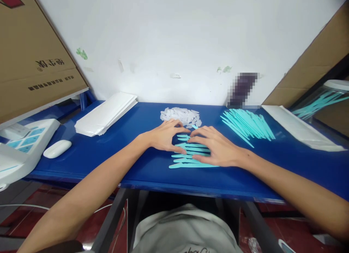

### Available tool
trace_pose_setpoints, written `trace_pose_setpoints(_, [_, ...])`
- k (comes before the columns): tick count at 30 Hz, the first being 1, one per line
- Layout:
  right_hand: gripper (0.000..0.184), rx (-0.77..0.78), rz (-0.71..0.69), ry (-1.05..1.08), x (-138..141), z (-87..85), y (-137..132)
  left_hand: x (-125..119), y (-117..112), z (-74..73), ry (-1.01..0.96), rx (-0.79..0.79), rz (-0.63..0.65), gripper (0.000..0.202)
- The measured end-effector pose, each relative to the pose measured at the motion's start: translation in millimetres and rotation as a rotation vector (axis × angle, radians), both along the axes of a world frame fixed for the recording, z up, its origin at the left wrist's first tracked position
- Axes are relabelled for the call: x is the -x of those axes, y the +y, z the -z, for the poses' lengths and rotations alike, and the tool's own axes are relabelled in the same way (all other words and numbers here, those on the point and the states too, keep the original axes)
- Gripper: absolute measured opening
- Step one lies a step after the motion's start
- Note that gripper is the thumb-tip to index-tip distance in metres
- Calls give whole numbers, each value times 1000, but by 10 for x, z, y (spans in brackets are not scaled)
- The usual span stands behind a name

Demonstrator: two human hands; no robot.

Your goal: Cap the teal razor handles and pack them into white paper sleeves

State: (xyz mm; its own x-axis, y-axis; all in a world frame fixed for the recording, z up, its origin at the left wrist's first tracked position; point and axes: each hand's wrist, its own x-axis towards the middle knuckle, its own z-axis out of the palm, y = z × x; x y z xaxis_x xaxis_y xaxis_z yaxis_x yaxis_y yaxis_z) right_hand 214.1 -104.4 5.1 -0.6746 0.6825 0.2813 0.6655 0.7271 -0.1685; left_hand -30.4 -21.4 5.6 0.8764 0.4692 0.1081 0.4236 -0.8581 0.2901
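Both my hands rest on a row of several flat turquoise sticks (188, 161) laid side by side on the blue table (131, 162). My left hand (166, 136) lies over the sticks' left ends, fingers stretched out and slightly curled. My right hand (216, 148) lies flat on their right half, fingers spread, holding nothing. Just behind my fingertips sits a small pile of white pieces (180, 116). A loose heap of more turquoise sticks (247, 124) lies to the right of it.
A stack of white sheets (105, 115) lies at the left back, another white stack (298, 129) at the right. A white mouse (57, 148) and a white device (19, 147) sit at the left edge. Cardboard boxes (32, 60) flank both sides.
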Motion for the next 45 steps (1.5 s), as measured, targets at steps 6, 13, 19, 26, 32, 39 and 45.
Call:
trace_pose_setpoints(6, [42,22,-21,-15,6,-1,-5,10,9,5,-18,-12,-3,79])
trace_pose_setpoints(13, [39,-122,-8,244,-72,18,29,36,44,-1,-20,-18,-29,74])
trace_pose_setpoints(19, [34,-210,29,324,-89,70,43,18,29,14,-16,-25,-6,80])
trace_pose_setpoints(26, [35,-179,162,86,-37,102,102,29,32,23,-14,-1,-11,80])
trace_pose_setpoints(32, [37,-128,175,5,-63,137,139,37,60,38,-35,-72,-32,70])
trace_pose_setpoints(39, [39,-74,160,-9,-59,126,133,46,89,34,-51,-123,-29,51])
trace_pose_setpoints(45, [40,-81,150,-28,-85,108,145,41,86,34,-53,-141,-42,45])
